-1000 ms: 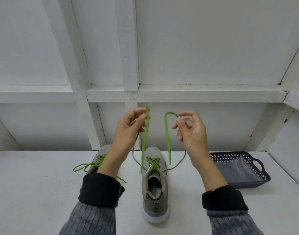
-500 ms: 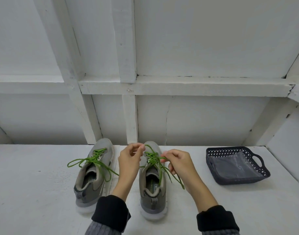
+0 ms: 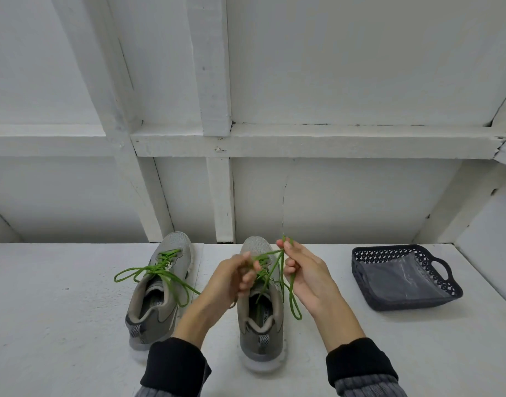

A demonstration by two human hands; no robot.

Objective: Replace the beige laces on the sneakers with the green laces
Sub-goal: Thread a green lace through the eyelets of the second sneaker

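Two grey sneakers stand on the white surface, toes toward the wall. The left sneaker (image 3: 160, 285) carries a green lace (image 3: 148, 272) tied in a loose bow with loops spread to both sides. Over the right sneaker (image 3: 261, 319), my left hand (image 3: 231, 279) pinches one strand of its green lace (image 3: 291, 293) above the eyelets. My right hand (image 3: 301, 270) pinches the other strand near the toe, and a loop hangs down beside my palm. No beige lace is in sight.
A dark perforated plastic basket (image 3: 446, 287) with a clear bag inside sits on the surface to the right. A white wall with wooden beams (image 3: 303, 140) stands right behind the shoes. A side wall (image 3: 492, 242) closes the right end.
My hands came down from chest height, where they held the lace ends up, to the right sneaker's tongue. The strands now cross between my fingers and a loop has formed.
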